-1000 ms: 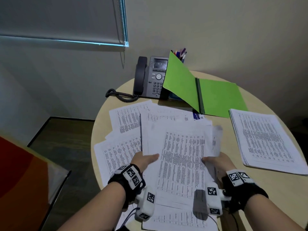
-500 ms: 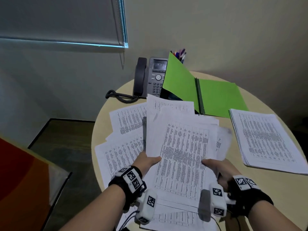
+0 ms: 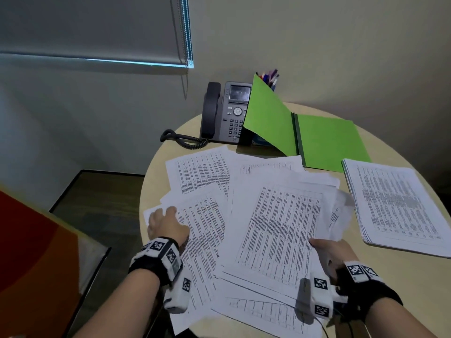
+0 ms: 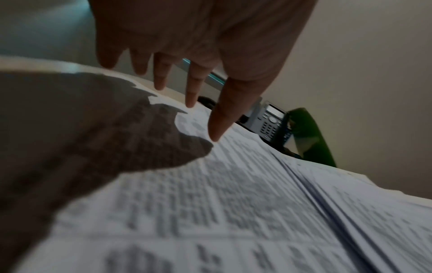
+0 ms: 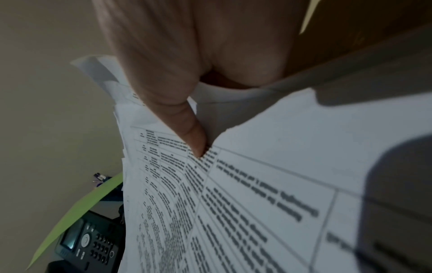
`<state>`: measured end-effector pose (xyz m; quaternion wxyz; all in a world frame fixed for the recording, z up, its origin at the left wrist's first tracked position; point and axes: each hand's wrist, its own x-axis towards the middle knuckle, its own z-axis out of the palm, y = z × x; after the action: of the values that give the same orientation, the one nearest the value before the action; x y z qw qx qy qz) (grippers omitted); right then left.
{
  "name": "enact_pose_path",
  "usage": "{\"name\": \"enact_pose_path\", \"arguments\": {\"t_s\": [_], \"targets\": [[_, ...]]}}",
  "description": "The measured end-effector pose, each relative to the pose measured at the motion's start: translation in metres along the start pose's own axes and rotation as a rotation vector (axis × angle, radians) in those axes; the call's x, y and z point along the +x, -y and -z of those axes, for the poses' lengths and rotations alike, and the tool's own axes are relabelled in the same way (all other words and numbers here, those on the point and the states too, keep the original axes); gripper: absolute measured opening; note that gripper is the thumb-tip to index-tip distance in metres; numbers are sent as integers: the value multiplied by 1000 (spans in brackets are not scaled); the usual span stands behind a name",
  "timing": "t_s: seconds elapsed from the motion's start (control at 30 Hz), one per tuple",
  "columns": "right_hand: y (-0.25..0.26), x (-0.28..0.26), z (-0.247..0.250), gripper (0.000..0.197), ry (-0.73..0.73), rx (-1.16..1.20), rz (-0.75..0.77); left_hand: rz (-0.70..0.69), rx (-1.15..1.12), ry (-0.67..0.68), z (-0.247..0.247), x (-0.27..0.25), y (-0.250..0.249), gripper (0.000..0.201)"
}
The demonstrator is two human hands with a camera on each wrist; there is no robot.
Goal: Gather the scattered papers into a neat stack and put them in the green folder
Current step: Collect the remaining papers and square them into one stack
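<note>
Several printed sheets lie scattered over the left half of the round table [image 3: 156, 164]. My right hand [image 3: 327, 247] pinches the right edge of a loose bundle of papers [image 3: 280, 228], thumb on top as the right wrist view shows [image 5: 194, 140]. My left hand [image 3: 163, 220] reaches with straight, spread fingers [image 4: 161, 81] over the scattered sheets [image 3: 202, 225] at the table's left edge, holding nothing. The green folder [image 3: 324, 140] lies open at the back, its left cover propped up. A neat stack of papers [image 3: 395, 206] sits at the right.
A grey desk phone [image 3: 227, 113] with a coiled cord stands at the back left of the folder. A pen holder [image 3: 271, 79] shows behind the folder's raised cover. The wall is close behind the table. The floor drops away to the left.
My left hand let go of the bundle's left edge and moved left onto the scattered sheets. The right hand still holds the bundle, which has shifted a little to the right.
</note>
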<state>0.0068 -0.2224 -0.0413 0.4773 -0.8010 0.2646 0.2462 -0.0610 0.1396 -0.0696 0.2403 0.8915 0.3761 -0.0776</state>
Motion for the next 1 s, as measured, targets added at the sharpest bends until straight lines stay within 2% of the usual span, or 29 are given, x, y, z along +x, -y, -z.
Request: {"name": "enact_pose_path", "arguments": {"t_s": [0.07, 0.17, 0.23, 0.33, 0.4, 0.6, 0.67, 0.77, 0.87, 0.93, 1.0], "targets": [[0, -2, 1, 57, 3, -23, 10, 72, 76, 29, 8, 3, 14, 76], [2, -5, 0, 43, -18, -2, 31, 156, 10, 78, 16, 7, 30, 90], [1, -5, 0, 42, -26, -7, 42, 172, 3, 82, 19, 7, 35, 92], [1, -9, -1, 32, -59, 9, 51, 174, 66, 48, 22, 4, 35, 85], [1, -10, -2, 32, -72, 41, 55, 165, 98, 41, 24, 4, 32, 78], [0, -10, 0, 28, -60, 60, 33, 128, -24, 52, 24, 3, 19, 65], [-2, -8, 1, 30, -47, 60, 14, 107, -117, 18, 21, 1, 15, 50], [-6, -2, 3, 32, -26, 77, -10, 89, -469, -40, 13, -8, 12, 28], [-8, 1, 2, 49, -1, 74, -15, 97, -836, 59, 1, -11, 13, 45], [-12, 7, 3, 65, -2, 112, -15, 97, -886, 179, -4, -11, 15, 52], [-14, 6, 4, 66, 7, 114, -38, 110, -866, 236, -6, -14, 18, 40]]}}
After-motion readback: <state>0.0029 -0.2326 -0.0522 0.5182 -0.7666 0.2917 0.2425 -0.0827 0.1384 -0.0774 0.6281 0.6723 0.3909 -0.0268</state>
